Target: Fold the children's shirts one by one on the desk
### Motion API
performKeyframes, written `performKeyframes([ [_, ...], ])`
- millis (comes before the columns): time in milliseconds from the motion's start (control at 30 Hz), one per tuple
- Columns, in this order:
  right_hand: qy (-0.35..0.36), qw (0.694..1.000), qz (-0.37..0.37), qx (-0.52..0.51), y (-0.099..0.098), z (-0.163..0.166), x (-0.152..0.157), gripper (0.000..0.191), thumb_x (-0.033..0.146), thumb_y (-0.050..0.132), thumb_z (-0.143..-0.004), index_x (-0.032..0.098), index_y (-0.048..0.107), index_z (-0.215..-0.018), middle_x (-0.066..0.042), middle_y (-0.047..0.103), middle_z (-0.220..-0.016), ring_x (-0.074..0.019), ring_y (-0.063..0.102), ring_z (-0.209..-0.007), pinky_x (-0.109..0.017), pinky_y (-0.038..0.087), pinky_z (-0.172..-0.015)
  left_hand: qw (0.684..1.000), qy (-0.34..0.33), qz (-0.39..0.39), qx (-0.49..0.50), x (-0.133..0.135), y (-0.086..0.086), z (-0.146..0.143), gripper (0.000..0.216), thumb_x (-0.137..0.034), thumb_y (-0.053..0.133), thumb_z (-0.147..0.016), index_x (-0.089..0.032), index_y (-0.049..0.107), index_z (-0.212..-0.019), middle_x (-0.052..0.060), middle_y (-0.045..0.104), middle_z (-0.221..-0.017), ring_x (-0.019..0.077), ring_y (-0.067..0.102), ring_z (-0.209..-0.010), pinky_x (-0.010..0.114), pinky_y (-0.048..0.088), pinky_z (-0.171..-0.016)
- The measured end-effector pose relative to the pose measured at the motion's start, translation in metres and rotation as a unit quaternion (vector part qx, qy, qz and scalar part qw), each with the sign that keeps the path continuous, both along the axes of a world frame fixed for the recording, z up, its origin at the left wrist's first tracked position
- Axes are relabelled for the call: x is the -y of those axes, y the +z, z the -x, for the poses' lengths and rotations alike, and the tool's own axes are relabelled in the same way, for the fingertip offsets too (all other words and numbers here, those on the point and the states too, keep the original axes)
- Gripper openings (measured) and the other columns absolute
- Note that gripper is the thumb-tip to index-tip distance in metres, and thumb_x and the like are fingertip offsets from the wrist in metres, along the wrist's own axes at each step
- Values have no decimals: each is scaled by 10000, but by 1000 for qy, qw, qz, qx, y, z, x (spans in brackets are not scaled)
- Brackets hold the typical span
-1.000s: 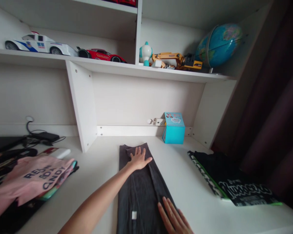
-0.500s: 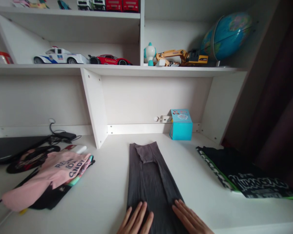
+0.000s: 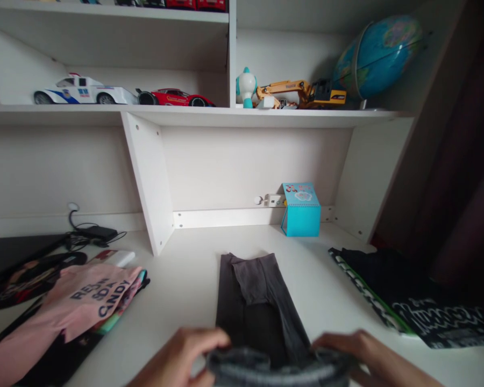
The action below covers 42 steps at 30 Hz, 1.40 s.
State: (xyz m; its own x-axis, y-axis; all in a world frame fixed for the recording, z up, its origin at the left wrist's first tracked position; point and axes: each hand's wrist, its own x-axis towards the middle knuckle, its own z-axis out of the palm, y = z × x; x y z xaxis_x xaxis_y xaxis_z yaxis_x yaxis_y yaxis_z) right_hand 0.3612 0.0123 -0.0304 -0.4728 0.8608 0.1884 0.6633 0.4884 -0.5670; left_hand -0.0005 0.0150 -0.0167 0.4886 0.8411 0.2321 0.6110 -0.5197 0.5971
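A long, narrow dark grey garment (image 3: 258, 301) lies folded lengthwise on the white desk (image 3: 185, 290) in front of me. My left hand (image 3: 185, 357) and my right hand (image 3: 358, 352) each grip a corner of its near end, fingers curled round the cloth. The near end is lifted off the desk and curled up toward the far end. The far end still lies flat, with a small flap folded over on it.
A pink printed shirt (image 3: 84, 301) lies on a pile of clothes at the left. A black shirt with green trim (image 3: 407, 295) lies at the right. A turquoise box (image 3: 301, 210) stands at the back. Toy cars, an excavator and a globe (image 3: 377, 54) sit on the shelf above.
A second ago my left hand lay flat on the garment's far end. Both hands then came to the near end, closed on it and lifted it.
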Motion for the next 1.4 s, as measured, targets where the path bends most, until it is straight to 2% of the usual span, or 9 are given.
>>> performKeyframes([
  [133,-28,996,70,-56,19,17,-116,145,203,530,-763,182,621,-873,-17,640,-808,-169,598,-792,-241,482,-697,978,0,173,118,-111,16,-19,266,-346,536,-746,-159,618,-916,19,622,-828,159,573,-779,246,461,-690],
  [333,-100,987,127,-22,-22,47,-222,120,215,530,-832,106,578,-837,39,531,-577,-79,505,-478,-200,429,-449,916,67,349,187,-208,-25,-23,262,-275,632,-596,-127,577,-805,1,591,-712,125,565,-653,245,441,-639],
  [567,-143,987,63,39,-40,38,-247,169,295,560,-851,129,583,-870,-3,595,-836,-125,577,-753,-305,493,-689,986,106,125,-22,-238,-36,-18,166,-208,568,-664,-141,616,-808,28,644,-792,175,590,-790,264,430,-704],
  [767,-153,986,19,63,-57,52,-242,225,297,568,-846,139,563,-1005,-22,599,-921,-151,580,-831,-359,479,-768,988,117,65,-76,-244,-55,-32,325,-51,566,-575,-138,631,-881,51,657,-873,196,587,-840,262,411,-725],
  [867,-154,986,-5,57,-46,55,-236,181,275,593,-821,138,587,-939,-15,609,-871,-145,583,-800,-340,476,-749,989,105,55,-87,-241,-47,-33,226,-63,560,-593,-146,646,-785,30,655,-764,192,597,-778,257,419,-697],
  [1067,-204,970,-130,-22,40,39,-202,172,221,523,-806,158,579,-956,-37,628,-835,-161,583,-783,-255,435,-700,994,73,-52,63,-219,28,-38,268,-120,512,-686,-174,588,-937,38,610,-999,163,565,-914,238,427,-784],
  [1167,-200,951,-228,-59,74,38,-152,209,296,471,-843,185,541,-1006,-44,593,-924,-161,559,-828,-263,430,-732,982,29,-84,165,-199,62,-35,272,-143,497,-710,-181,520,-978,18,606,-948,152,564,-912,248,424,-809],
  [1233,-157,948,-272,-49,81,44,-112,181,281,444,-856,194,544,-981,-48,576,-914,-163,551,-823,-270,430,-722,983,1,-83,166,-189,67,-28,315,-147,491,-727,-192,488,-1039,4,611,-896,142,571,-891,256,412,-833],
  [1400,40,995,-90,30,53,56,-59,181,271,491,-849,236,575,-1005,-15,617,-899,-137,586,-792,-234,455,-707,997,-13,5,-75,-171,36,-18,401,-65,487,-687,-214,575,-1049,42,639,-991,197,571,-967,295,406,-865],
])
